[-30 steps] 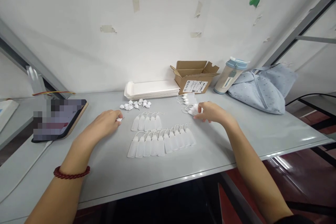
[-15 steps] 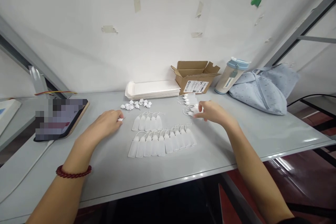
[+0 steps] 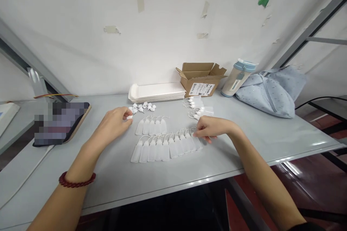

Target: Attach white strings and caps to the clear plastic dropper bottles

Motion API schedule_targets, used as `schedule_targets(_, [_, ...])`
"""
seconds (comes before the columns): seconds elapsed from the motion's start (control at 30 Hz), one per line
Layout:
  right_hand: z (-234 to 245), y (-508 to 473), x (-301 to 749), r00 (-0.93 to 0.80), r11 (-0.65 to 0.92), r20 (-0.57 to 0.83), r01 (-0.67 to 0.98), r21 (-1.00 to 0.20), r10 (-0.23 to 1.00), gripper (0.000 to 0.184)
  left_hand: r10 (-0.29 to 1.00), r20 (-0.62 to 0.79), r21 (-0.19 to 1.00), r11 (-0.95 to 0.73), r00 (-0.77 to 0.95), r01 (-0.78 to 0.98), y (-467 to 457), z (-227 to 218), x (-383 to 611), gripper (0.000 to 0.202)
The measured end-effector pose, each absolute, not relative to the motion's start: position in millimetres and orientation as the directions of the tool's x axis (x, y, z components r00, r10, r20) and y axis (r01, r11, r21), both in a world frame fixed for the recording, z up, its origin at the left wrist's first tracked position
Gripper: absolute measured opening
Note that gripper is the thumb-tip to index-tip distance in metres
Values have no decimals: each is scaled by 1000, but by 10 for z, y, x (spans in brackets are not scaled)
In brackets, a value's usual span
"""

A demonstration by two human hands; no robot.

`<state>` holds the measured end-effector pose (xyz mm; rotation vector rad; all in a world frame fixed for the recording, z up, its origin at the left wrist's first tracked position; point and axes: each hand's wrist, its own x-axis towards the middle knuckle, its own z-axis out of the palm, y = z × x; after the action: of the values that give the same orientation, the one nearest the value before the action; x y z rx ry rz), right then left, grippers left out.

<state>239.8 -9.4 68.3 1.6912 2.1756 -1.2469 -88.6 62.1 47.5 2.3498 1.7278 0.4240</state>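
Note:
Two rows of small white plastic squeeze bottles lie on the grey table: a near row of several (image 3: 165, 147) and a shorter far row (image 3: 151, 126). My left hand (image 3: 115, 124) hovers left of the far row, fingers pinched on a small white cap (image 3: 129, 117). My right hand (image 3: 213, 128) rests at the right end of the near row, fingers curled on a small bottle, mostly hidden. A cluster of loose white caps (image 3: 142, 108) lies beyond my left hand. A small pile of bottles (image 3: 199, 108) lies beyond my right hand.
A stack of white trays (image 3: 158, 92) and an open cardboard box (image 3: 200, 77) stand against the wall. A tumbler (image 3: 238, 77) and a light blue bag (image 3: 271, 92) sit at the right. A tablet (image 3: 61, 121) lies at the left. The table's front edge (image 3: 173, 187) is near.
My right hand came back from the far pile of bottles to the right end of the near row. My left hand lifted and shifted right with the cap.

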Motion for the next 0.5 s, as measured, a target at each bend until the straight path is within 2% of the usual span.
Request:
schedule_targets(0.1, [686, -88, 2413, -348, 7, -567, 857, -516, 747, 38, 954, 170, 412, -297, 248, 861, 595, 481, -844, 28])
schedule_targets(0.27, [695, -100, 2426, -388, -7, -620, 845, -535, 682, 39, 963, 192, 495, -262, 190, 828, 537, 510, -787, 25])
schedule_targets(0.37, [672, -102, 2416, -383, -13, -630, 848, -530, 676, 37, 970, 150, 601, -243, 191, 762, 500, 530, -746, 24])
schedule_targets(0.5, [622, -88, 2415, -367, -6, -600, 850, -526, 711, 34, 959, 62, 785, -218, 277, 579, 433, 556, -656, 27])
